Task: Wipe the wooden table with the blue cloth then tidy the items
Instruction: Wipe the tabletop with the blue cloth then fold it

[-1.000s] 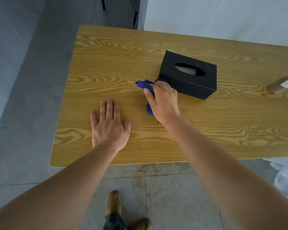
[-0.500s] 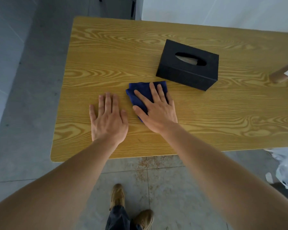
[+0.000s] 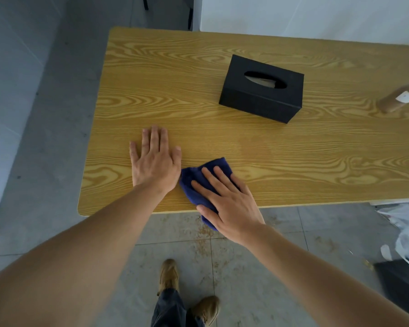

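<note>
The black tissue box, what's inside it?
Through the oval slot in the top of the black tissue box, a pale tissue shows. How many tissues lie beneath it cannot be seen: the box walls cover the rest.

The worktop (image 3: 198,128) lies bare left of and before the tissue box (image 3: 261,89); that box and a tilted tube (image 3: 399,99) at far right obstruct.

One table (image 3: 198,67), one blue cloth (image 3: 213,167), one black tissue box (image 3: 260,100), one brown bottle (image 3: 399,97) (partly cut off), two hands.
</note>
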